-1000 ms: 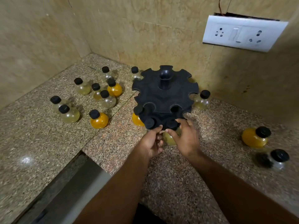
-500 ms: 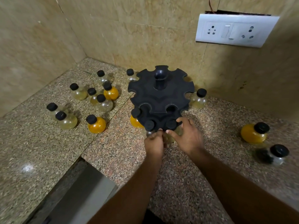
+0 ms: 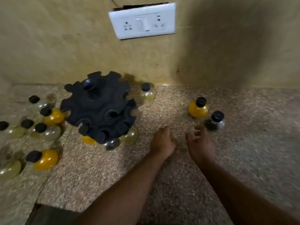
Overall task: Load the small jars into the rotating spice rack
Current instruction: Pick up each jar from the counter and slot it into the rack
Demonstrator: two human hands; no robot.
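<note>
The black rotating spice rack (image 3: 99, 104) stands on the granite counter (image 3: 162, 176) at left of centre. Three jars hang in its front slots: an orange one (image 3: 88, 139), a dark one (image 3: 112, 143) and a pale yellow one (image 3: 130, 135). My left hand (image 3: 163, 141) hovers to the right of the rack, fingers loosely curled, holding nothing. My right hand (image 3: 199, 142) is beside it, fingers relaxed and empty, just short of a dark-filled jar (image 3: 215, 122) and an orange jar (image 3: 198, 108).
Several loose black-capped jars, pale and orange, stand at the far left (image 3: 48, 116). One pale jar (image 3: 147, 93) sits behind the rack by the wall. A white socket plate (image 3: 142, 20) is on the wall. The counter's edge drops off at the bottom left.
Both hands have left the front of the rack and moved right, toward the two jars on the right. The view has swung right, and the pale jar now hangs in the rack.
</note>
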